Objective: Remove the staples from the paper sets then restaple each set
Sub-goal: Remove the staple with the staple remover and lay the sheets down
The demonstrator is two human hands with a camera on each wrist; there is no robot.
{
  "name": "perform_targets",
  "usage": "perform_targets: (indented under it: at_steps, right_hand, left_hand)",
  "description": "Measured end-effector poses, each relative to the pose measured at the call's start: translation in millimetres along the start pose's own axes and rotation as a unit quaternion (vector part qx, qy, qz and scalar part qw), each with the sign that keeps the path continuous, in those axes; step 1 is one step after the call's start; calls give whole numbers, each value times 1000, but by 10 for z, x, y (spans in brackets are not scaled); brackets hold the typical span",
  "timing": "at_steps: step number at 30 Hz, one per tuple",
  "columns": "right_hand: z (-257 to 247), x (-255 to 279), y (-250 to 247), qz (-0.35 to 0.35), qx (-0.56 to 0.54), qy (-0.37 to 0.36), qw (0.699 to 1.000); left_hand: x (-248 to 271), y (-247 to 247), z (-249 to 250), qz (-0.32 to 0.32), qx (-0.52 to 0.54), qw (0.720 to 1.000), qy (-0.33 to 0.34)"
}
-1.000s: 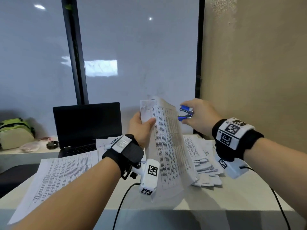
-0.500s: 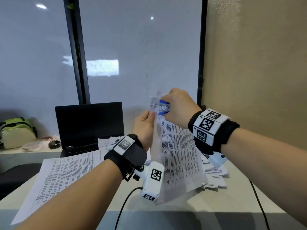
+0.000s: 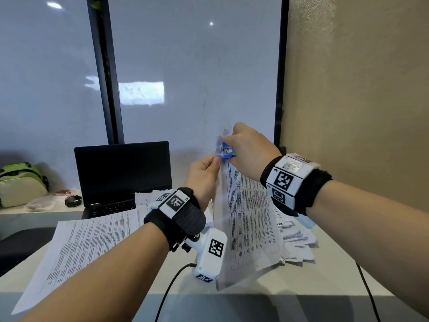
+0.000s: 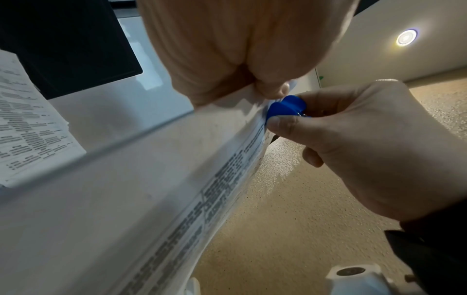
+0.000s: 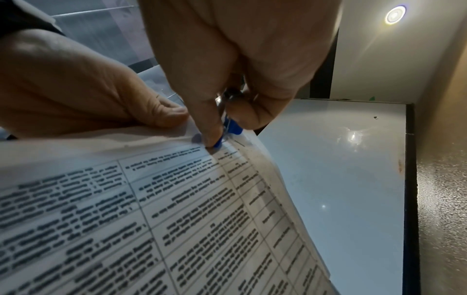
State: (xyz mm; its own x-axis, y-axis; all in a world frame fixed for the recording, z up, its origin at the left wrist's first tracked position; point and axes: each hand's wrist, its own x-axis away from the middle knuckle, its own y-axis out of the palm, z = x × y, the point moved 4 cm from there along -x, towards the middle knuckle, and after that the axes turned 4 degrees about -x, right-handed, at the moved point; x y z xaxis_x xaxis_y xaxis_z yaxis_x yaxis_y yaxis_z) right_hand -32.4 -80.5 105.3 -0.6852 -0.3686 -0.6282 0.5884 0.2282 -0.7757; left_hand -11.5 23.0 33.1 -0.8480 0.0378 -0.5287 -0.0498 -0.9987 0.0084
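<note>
A printed paper set (image 3: 250,219) hangs upright above the desk, and my left hand (image 3: 205,173) pinches it near its top corner. My right hand (image 3: 248,147) squeezes a blue staple remover (image 3: 226,151) whose claws bite the top corner of the set, just above my left thumb. In the left wrist view the blue staple remover (image 4: 285,107) sits against the paper edge (image 4: 227,175) between my right thumb and fingers. In the right wrist view the remover (image 5: 231,127) is at the sheet's corner (image 5: 177,209). The staple itself is hidden.
Another paper set (image 3: 76,249) lies flat at the desk's left. A loose pile of papers (image 3: 294,238) lies at the right behind the held set. A black laptop (image 3: 123,175) stands open at the back. A green bag (image 3: 21,182) sits far left. A beige wall (image 3: 359,112) rises on the right.
My right hand brought the staple remover left from beside the paper onto its top corner, and has since closed in over it. The held set turned edge-on and rose a little.
</note>
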Motion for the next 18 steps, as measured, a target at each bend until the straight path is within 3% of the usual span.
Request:
perform_targets:
  at_steps: [8,12,18]
  right_hand:
    - [22,114,-1,-7,-3,19,1000]
    - [45,129,36,14,-64,46,997]
    - [127,166,143,30,-196,123,972]
  left_hand:
    - [-2,47,-1,-4,-9,1000,3]
    - [-42,79,-11,54,30,998,-15]
    - [-35,113,-23,57,24,997,-48]
